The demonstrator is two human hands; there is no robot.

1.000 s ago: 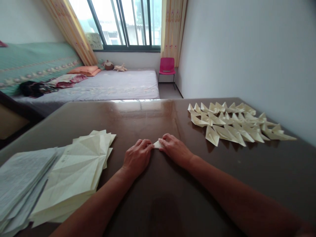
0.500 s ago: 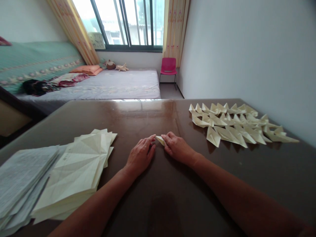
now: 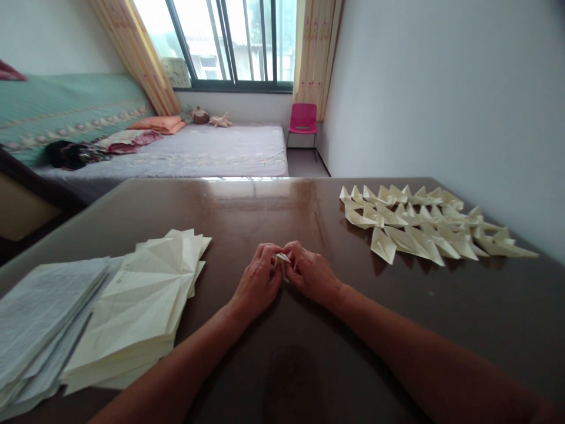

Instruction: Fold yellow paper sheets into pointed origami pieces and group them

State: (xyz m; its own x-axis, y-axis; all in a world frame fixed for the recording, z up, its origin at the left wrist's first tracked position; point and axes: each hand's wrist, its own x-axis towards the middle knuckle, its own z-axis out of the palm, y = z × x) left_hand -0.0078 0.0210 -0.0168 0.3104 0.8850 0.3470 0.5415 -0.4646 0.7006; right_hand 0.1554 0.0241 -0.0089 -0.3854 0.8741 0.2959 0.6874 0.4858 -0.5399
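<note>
Since the frame of half a second ago, the left hand (image 3: 259,275) has come in to meet the right hand (image 3: 312,272), and the small folded paper (image 3: 283,258) between them has turned, so we now see narrow flaps pointing upward. The fingers of both hands are bent closely around this paper and pinch it from its two sides; which fingertip presses which layer, we cannot tell. It is just above the table (image 3: 247,218), in the middle before us.

We judge that the step in hand is shaping or spreading the folds. The next move, we think, calls for light, even pressure from both sides, so that the thin paper does not tear.

We see no container: the creased sheets (image 3: 132,306) at left, beside the grey printed sheets (image 3: 44,300), and the finished-looking folded pieces (image 3: 421,238) at right all lie directly on the table.
</note>
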